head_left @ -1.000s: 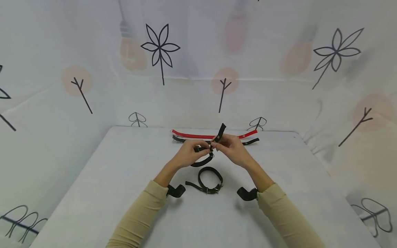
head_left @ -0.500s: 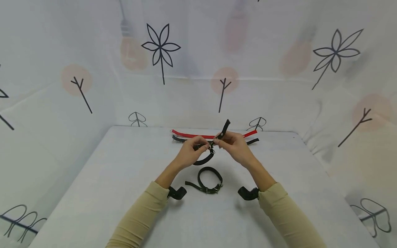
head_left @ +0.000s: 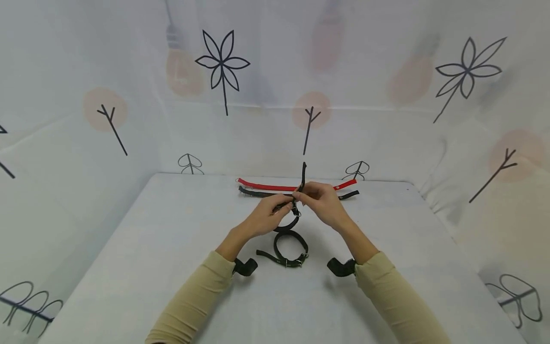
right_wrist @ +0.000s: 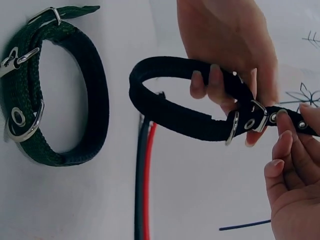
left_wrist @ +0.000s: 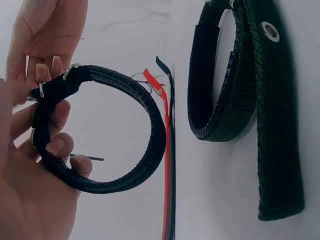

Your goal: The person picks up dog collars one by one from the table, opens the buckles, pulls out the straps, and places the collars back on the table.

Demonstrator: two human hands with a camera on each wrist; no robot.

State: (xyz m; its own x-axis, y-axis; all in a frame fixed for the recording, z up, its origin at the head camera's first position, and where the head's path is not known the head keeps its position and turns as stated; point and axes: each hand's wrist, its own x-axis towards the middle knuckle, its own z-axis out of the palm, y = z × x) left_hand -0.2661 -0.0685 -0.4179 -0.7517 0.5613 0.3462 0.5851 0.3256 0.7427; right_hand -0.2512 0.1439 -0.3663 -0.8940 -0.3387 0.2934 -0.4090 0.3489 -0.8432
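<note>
While my left hand (head_left: 264,216) had its fingers curled round the loop of a black collar (right_wrist: 175,118), close to the silver buckle (right_wrist: 260,116), my right hand (head_left: 325,205) pinched the eyeleted free end (head_left: 303,177) between thumb and fingers, its tip pointing upward. I had that collar raised above the counter (head_left: 180,239), roughly midway between the left and right edges. A green collar (left_wrist: 245,107) lay nearer me, fastened into a ring, its tail toward the left edge. Past my hands, a red collar (head_left: 268,187) stretched along the far edge, with a straight dark collar (head_left: 262,194) just beside it on my side.
</note>
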